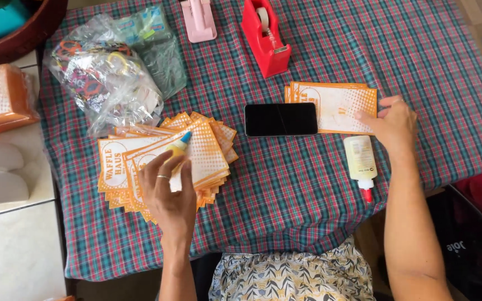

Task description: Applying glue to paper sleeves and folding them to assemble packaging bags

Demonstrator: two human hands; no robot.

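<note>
- Head view looks down on one table [319, 184] under a red and green checked cloth, with two bare hands over it.
- One left hand [168, 195], a ring on one finger, has its grip closed around one small glue bottle [178, 149] with a blue tip; the bottle points up and away, over the fanned pile.
- One fanned pile of orange and white cards [207, 147] lies at the left of the table under that hand; the cards overlap too much to count.
- One right hand [393, 124] rests on the right edge of a second, smaller stack of cards [333, 106], fingertips pinching that edge; at least three layers show at its left edge.
- One black phone [280, 119] lies face up between the two card piles, touching the smaller stack.
- One larger white glue bottle [360, 161] with a red tip lies flat just below the smaller stack, near the right hand.
- One red tape dispenser [264, 39] and one pink tool [198, 20] sit at the far edge.
- One clear plastic bag [110, 78] of small bits lies beyond the fanned pile.
</note>
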